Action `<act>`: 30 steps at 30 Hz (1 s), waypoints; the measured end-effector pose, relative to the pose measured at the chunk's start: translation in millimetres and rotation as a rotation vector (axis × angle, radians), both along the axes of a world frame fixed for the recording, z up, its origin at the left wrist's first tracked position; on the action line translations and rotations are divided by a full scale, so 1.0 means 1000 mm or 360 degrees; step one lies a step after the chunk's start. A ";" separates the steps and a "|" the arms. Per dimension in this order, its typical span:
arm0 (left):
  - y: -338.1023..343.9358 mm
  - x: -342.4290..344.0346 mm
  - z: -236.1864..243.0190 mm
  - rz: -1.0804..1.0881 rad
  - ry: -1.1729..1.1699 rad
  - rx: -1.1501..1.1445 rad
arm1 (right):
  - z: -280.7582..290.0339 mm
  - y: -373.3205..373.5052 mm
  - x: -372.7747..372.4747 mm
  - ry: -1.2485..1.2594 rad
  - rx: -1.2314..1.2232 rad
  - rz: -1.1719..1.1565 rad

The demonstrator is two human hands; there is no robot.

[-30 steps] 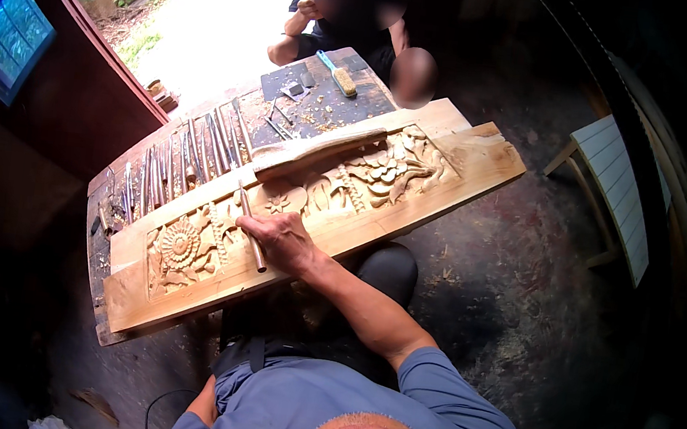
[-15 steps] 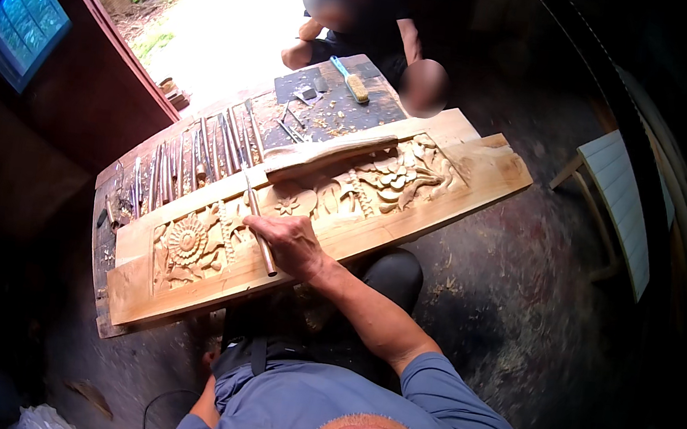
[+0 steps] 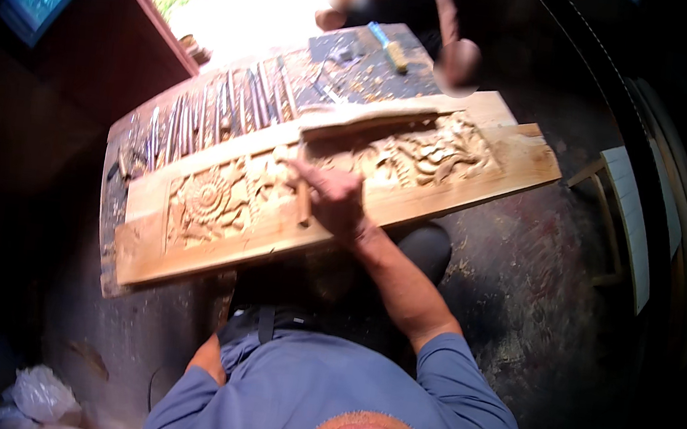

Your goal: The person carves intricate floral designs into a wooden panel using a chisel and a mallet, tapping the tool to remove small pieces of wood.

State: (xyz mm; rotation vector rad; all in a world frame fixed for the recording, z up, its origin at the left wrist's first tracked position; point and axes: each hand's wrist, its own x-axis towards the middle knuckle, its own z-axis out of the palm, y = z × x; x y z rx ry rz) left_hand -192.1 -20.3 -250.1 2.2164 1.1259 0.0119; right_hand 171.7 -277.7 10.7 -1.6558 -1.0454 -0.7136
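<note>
My right hand (image 3: 335,195) is closed round a carving chisel, its wooden handle (image 3: 303,205) showing below the fingers. The blade is blurred, so I cannot tell whether it touches the wood. Beneath the hand lies a long pale wooden panel (image 3: 147,264) with relief carving. A round flower (image 3: 210,193) is cut at its left part, and dense leaves and petals (image 3: 426,156) at its right. Of my left arm only a bit of forearm (image 3: 209,358) shows beside my body; the left hand is out of sight.
Several carving tools (image 3: 202,118) lie in a row along the far side of the workbench (image 3: 120,142). A brush (image 3: 396,56) and wood chips lie farther back. Another person (image 3: 410,2) is at the far edge. A pale slatted piece (image 3: 626,221) stands right; a plastic bag (image 3: 45,395) lies lower left.
The view has shifted, so the bench and panel sit higher and farther right. My right hand, still holding the chisel, has moved slightly along the panel, away from the round flower.
</note>
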 end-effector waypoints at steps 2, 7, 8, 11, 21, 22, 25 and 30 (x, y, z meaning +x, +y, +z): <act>0.003 0.006 -0.010 -0.0078 -0.0027 -0.0054 | 0.000 -0.010 0.007 -0.0068 -0.0010 -0.0118; 0.045 -0.013 -0.003 -0.0353 -0.0129 -0.0201 | 0.047 -0.020 0.010 -0.0607 -0.0081 -0.0538; 0.056 -0.016 0.006 -0.0452 -0.0088 -0.0216 | 0.047 -0.019 0.012 -0.0501 -0.0008 -0.0499; 0.068 0.007 0.065 -0.0960 0.0316 -0.0171 | 0.048 -0.018 0.012 -0.0364 0.0047 -0.0358; 0.076 0.121 0.319 -0.0917 -0.0783 -0.0818 | 0.037 0.062 -0.034 0.0007 -0.0437 -0.0351; 0.081 0.130 0.308 -0.0976 -0.0903 -0.0829 | 0.036 0.068 -0.040 0.0050 -0.0477 -0.0375; 0.078 0.146 0.288 -0.0903 -0.0981 -0.1176 | 0.035 0.091 -0.055 0.0094 -0.0527 -0.0384; 0.084 0.150 0.259 -0.0778 -0.1171 -0.1327 | 0.011 0.165 -0.093 0.0092 -0.0477 0.0101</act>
